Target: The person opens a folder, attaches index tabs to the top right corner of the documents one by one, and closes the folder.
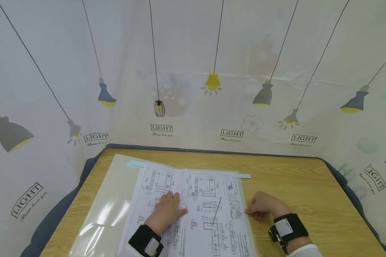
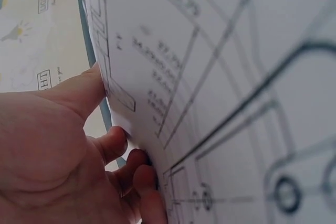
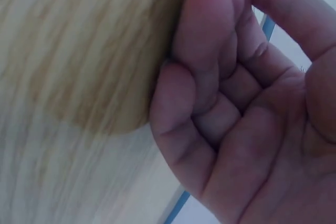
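Observation:
A document folder (image 1: 99, 200) lies spread on the wooden table, its glossy pale left side showing. On it lie pages of technical drawings, a left page (image 1: 148, 196) and a right page (image 1: 225, 228), with a fold between them. My left hand (image 1: 168, 210) rests on the left page, thumb pointing toward the fold; the left wrist view shows the fingertips against the printed sheet. My right hand (image 1: 265, 206) has its fingers curled, thumb and forefinger pinching at the right page's outer edge. In the right wrist view the curled fingers (image 3: 202, 30) rest beside the wood; the pinched edge is hidden.
Light blue strips (image 1: 243, 175) stick out at the top corners of the pages. The wooden table (image 1: 292, 182) has a dark blue border (image 1: 193, 150). A pale curtain (image 1: 186, 43) printed with lamps surrounds its back and sides. Each wrist wears a black strap (image 1: 289, 228).

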{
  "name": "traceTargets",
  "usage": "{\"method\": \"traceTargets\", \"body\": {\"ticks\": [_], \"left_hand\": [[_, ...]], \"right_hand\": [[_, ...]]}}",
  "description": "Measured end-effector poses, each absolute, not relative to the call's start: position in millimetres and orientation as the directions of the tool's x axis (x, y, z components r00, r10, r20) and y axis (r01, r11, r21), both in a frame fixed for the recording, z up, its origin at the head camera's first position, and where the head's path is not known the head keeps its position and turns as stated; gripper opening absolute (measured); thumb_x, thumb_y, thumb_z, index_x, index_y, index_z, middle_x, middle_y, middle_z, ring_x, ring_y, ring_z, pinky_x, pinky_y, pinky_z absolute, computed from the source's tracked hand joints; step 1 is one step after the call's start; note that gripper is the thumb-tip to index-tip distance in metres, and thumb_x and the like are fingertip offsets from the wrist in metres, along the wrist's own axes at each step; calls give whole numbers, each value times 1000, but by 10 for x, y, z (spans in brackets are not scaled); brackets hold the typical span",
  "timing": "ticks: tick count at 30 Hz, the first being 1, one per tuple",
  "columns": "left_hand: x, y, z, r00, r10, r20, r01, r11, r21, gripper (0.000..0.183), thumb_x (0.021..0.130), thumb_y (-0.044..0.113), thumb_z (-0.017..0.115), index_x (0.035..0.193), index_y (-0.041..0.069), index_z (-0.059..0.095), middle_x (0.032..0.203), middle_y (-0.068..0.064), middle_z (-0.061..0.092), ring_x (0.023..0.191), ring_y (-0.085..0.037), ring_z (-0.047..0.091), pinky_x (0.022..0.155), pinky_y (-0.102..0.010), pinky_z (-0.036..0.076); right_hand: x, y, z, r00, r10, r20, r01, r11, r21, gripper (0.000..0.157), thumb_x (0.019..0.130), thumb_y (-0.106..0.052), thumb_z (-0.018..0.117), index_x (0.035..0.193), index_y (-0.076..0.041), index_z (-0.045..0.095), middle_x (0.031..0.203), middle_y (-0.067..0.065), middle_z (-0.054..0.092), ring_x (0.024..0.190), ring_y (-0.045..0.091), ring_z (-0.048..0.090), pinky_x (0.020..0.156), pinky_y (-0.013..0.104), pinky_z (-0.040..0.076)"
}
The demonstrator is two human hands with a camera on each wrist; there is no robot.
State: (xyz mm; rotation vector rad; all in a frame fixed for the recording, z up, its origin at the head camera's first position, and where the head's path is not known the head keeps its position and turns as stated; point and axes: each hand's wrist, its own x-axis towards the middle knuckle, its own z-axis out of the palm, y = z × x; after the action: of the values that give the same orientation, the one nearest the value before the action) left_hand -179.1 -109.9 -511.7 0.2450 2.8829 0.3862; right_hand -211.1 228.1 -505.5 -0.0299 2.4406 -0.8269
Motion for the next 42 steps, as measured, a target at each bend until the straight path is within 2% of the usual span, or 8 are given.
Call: {"method": "traceTargets", "body": {"ticks": [14,19,23,25,28,31,36,42], "left_hand": [[-1765,-1100,-5144,-970,174,-167,125,955,270,61,83,48,66,117,-1,53,88,-9,47,75,-20,42,62,-32,39],[-1664,-1129,-5018,-972,143,-186,76,942,328,60,81,48,68,114,-1,55,88,-8,47,76,-20,43,63,-33,40],[-1488,-1226,-4743,-985,125,-122,71,925,373,54,81,47,69,114,6,58,102,-9,53,91,-25,51,75,-42,46],[-1384,-1319,-4577,-992,113,-50,84,915,394,56,82,45,69,120,7,56,114,-12,55,105,-29,52,86,-48,45],[-1251,-1524,-4367,-995,75,71,98,905,415,63,84,42,68,131,4,50,130,-18,50,122,-37,45,97,-55,40],[-1165,-1792,-4216,-994,7,113,54,905,422,71,86,40,66,140,2,39,139,-23,42,130,-41,35,104,-59,32],[-1065,-2312,-4166,-991,-127,32,-103,905,412,86,88,48,60,147,-1,21,144,-30,27,131,-50,23,104,-66,22],[-1004,-2840,-4320,-965,-193,-178,-249,889,384,109,86,64,51,145,-13,3,141,-42,15,127,-58,18,103,-67,21]], "right_hand": [[-2076,2221,-5056,-858,-132,-496,157,852,-499,20,80,-15,72,65,-6,64,59,3,61,54,14,57,53,25,46],[-2074,2224,-5049,-857,-133,-498,159,851,-501,20,80,-15,72,65,-6,64,59,3,61,54,15,57,53,25,46],[-2075,2224,-5037,-856,-130,-500,160,854,-495,20,80,-15,73,64,-6,64,58,3,60,53,15,57,52,25,45],[-2080,2226,-5035,-855,-131,-502,161,853,-496,20,80,-15,72,64,-6,64,58,3,61,53,15,57,52,25,46],[-2081,2229,-5037,-853,-127,-506,162,857,-490,20,80,-15,72,64,-6,64,59,3,61,53,14,57,53,25,46],[-2073,2236,-5041,-855,-133,-501,149,863,-483,21,81,-16,72,64,-6,64,58,2,60,54,14,57,53,25,45],[-2069,2240,-5043,-857,-141,-496,138,864,-484,20,80,-16,72,64,-6,65,59,2,60,54,14,57,53,25,46],[-2070,2234,-5054,-863,-135,-487,137,865,-482,21,80,-16,73,64,-6,64,58,3,60,53,15,56,52,25,45]]}}
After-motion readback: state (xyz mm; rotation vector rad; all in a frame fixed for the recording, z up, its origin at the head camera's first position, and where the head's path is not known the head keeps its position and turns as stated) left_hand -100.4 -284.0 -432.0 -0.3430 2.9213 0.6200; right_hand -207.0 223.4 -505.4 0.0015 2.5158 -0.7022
